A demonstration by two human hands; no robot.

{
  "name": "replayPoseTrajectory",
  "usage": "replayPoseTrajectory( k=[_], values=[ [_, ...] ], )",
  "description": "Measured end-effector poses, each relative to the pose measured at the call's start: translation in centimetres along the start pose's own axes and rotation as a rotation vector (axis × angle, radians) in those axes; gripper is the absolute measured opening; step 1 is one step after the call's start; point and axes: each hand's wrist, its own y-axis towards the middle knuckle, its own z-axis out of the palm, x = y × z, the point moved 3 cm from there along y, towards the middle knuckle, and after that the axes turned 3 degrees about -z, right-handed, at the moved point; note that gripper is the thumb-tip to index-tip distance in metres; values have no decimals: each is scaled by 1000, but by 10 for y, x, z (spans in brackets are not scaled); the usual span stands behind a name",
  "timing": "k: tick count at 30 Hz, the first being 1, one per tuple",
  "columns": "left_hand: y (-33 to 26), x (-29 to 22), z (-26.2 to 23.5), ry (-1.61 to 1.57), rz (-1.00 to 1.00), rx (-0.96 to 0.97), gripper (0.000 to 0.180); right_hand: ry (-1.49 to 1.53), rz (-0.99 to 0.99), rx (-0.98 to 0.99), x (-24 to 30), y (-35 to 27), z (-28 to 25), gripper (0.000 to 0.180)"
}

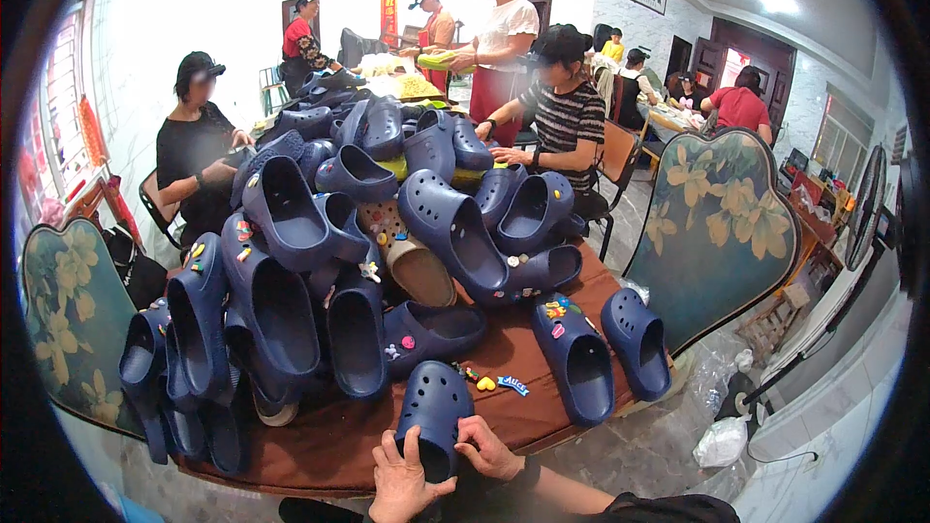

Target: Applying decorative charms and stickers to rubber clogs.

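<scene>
A navy blue clog (434, 401) with round holes in its upper lies at the near edge of the brown-covered table (320, 441), toe pointing away from me. My left hand (405, 480) grips its open heel end from the left, thumb and fingers on the rim. On the other side my right hand (490, 449) is closed, its fingertips pressed to the clog's right edge; whether a small piece is in them is hidden. Just beyond the clog lie small charms, among them a yellow heart (486, 384) and a blue name-tag charm (513, 385).
A heap of navy clogs (291, 203), many with charms, fills the table's middle and left, with one beige clog (418, 266). A decorated clog (573, 360) and a plain one (636, 344) stand right. Several people sit or stand around; upholstered panels (717, 223) flank the table.
</scene>
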Motion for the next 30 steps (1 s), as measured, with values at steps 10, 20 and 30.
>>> replayPoseTrajectory(
  k=[10, 20, 30],
  values=[
    [5, 3, -1, 31, -59, 167, 119, -113, -68, 2, -11, -8, 4, 21],
    [7, 3, -2, 16, -26, 104, 120, -270, -54, -55, 12, 5, 3, 24],
    [-3, 2, -4, -19, -61, 175, 122, 92, 397, 89, 15, 16, -16, 9]
  ],
)
